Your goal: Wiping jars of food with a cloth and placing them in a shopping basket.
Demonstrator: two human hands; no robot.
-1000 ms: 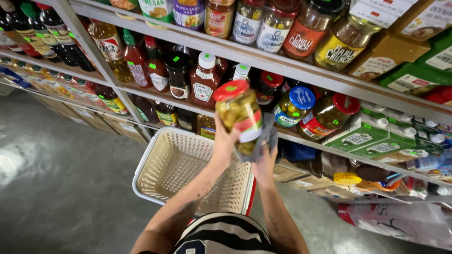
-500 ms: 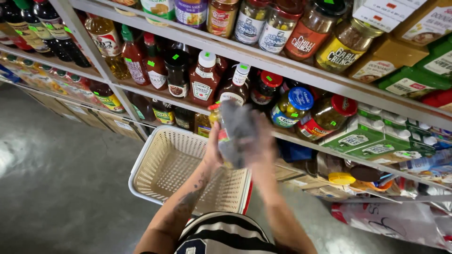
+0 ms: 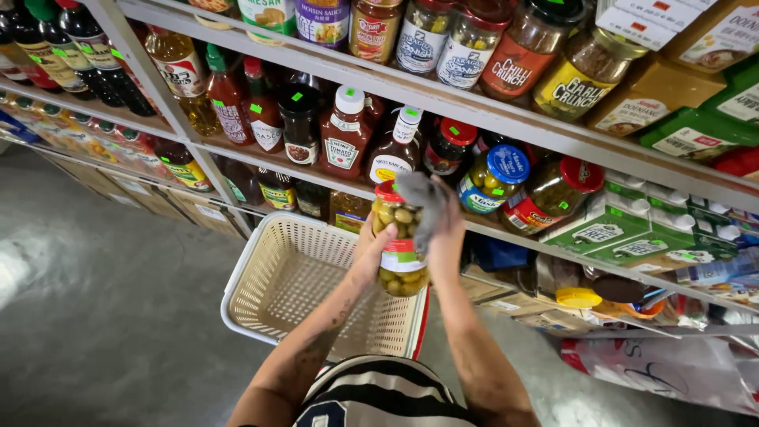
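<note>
Over basket (image 3: 261, 261), jar (image 3: 399, 245) is lower; grey cloth (image 3: 423, 202) still wipes it.

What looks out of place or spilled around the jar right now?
Nothing spilled or broken. The pickle jar sits between the left hand and right hand, lid on; a grey cloth is pressed against its side.

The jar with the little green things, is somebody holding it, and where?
Yes. The left hand grips the pickle jar around its side, and the right hand presses a grey cloth against its upper part.
</note>
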